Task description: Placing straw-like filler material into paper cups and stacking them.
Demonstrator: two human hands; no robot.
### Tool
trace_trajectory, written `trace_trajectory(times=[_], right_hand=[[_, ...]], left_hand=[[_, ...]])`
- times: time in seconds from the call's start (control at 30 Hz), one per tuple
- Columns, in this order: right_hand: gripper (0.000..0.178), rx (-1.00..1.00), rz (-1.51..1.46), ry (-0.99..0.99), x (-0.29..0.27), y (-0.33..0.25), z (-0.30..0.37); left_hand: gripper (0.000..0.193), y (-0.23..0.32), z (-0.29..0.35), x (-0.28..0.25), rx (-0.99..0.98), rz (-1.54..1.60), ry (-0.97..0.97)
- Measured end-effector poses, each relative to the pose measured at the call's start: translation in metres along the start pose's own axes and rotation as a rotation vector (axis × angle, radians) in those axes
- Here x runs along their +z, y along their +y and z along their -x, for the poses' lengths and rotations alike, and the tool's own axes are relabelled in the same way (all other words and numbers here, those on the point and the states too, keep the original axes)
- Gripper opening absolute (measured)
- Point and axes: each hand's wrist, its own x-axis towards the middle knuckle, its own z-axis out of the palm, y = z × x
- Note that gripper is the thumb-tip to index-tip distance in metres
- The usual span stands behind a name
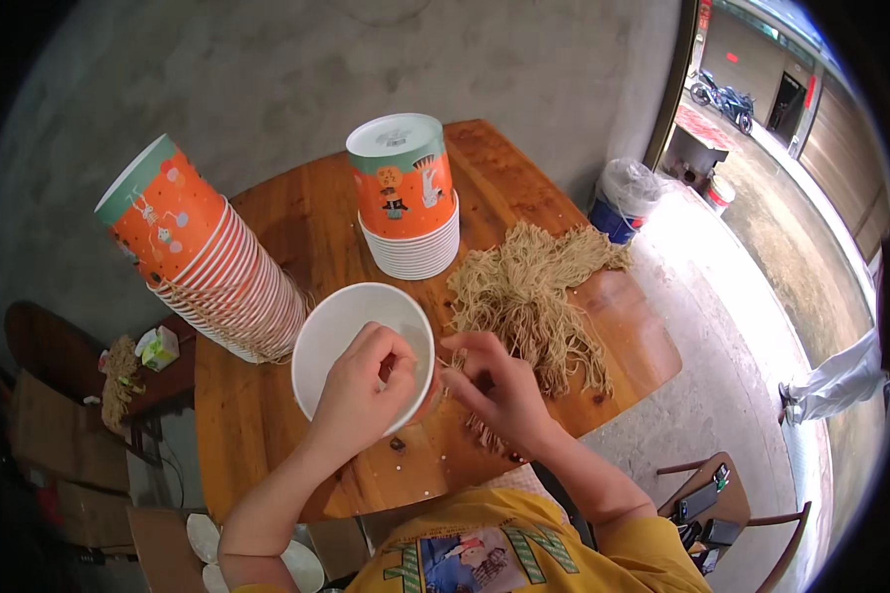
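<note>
The bucket (318,326) stands on the table (247,455), its mouth facing up, directly beneath the left hand (374,381). That hand is over the opening, fingers curled in toward the thumb; whether it grips anything cannot be told. The right hand (494,383) is just beside the bucket's right rim, thumb and forefinger apart, with a few tan strands near the fingertips. The two hands are near each other but not touching. The heap of string (529,301) lies just beyond the right hand, to the bucket's right. Behind the bucket is a short stack (405,193); a taller stack (213,252) is left of it.
</note>
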Motion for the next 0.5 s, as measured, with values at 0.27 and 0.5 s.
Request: trace_trajectory(times=[0.27, 0.5], right_hand=[[0.028, -0.092, -0.079, -0.048, 0.025, 0.016, -0.007], [0.028, 0.06, -0.079, -0.163, 0.013, -0.002, -0.014]], left_hand=[[0.007, -0.016, -0.009, 0.001, -0.224, 0.303, -0.038], [0.01, -0.014, -0.018, -0.006, -0.566, 0.885, -0.071]])
